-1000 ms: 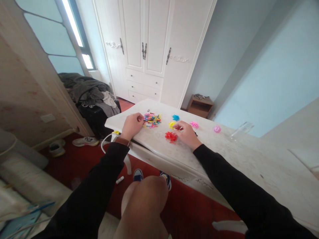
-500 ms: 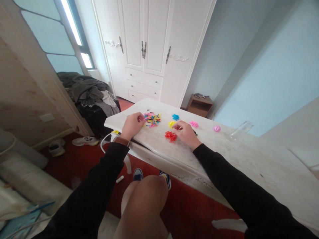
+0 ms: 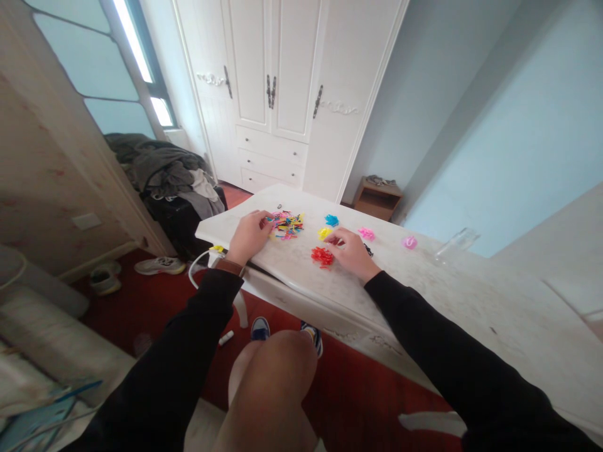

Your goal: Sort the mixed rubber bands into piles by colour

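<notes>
My left hand (image 3: 250, 235) rests at the left edge of a mixed pile of small coloured pieces (image 3: 288, 226), which look like little rubber bands. Its fingers are curled together at the pile; what they hold, if anything, is too small to make out. Between a red pile (image 3: 322, 257) and a yellow pile (image 3: 325, 233) is my right hand (image 3: 349, 250), its thumb and fingers bent close together. I cannot make out anything in its grip. Black pieces (image 3: 368, 250) show partly behind this hand. Farther back lie a blue pile (image 3: 331, 220) and a pink pile (image 3: 366, 234).
The pieces lie on a white table (image 3: 424, 301). A pink-purple cluster (image 3: 409, 242) and a clear glass-like container (image 3: 456, 245) are to the right. A white cable (image 3: 194, 269) hangs by the table's left edge. Behind stands a white wardrobe (image 3: 277, 56).
Both hands stay almost in the same places, with only slight finger movement at the left. The whole view has shifted very slightly.
</notes>
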A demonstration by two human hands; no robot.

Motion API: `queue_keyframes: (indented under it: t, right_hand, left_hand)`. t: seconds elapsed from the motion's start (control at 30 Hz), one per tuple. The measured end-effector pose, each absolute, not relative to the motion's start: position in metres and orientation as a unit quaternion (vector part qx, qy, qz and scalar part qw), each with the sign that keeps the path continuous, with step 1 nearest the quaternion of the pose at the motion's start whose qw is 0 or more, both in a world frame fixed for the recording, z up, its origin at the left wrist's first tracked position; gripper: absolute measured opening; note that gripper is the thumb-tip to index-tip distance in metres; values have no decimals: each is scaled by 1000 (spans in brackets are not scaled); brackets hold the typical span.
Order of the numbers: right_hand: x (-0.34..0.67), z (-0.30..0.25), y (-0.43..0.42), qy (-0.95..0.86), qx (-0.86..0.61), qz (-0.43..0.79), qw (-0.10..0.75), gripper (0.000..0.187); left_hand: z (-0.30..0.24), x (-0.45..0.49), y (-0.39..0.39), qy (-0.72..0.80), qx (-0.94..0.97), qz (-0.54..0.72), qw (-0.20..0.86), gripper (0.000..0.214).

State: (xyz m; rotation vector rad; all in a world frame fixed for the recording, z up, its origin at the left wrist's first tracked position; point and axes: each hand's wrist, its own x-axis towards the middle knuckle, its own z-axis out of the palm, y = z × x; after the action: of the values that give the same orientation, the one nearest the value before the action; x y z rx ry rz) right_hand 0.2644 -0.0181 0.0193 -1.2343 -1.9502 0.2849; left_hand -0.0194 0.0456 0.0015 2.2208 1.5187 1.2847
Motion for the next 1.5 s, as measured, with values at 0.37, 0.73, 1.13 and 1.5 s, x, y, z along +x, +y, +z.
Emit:
queue_keyframes:
  t: [0.37,0.73,1.13,1.5]
  right_hand:
    - [264,20,-19,-775,-484,113,390,12]
    - [262,21,-18,-768,-486,107,403,11]
    - [264,27,-22,-774,-469,126,406,6]
    - [261,29,-23,-776,-472,132,396,8]
  left_hand:
    - [3,-19,44,515,739,427,76,19]
    - [11,4,29,490,731,456,131,11]
    - [12,62,8,355,776,455,253,9]
    - [12,58,6,352,784,431,275,18]
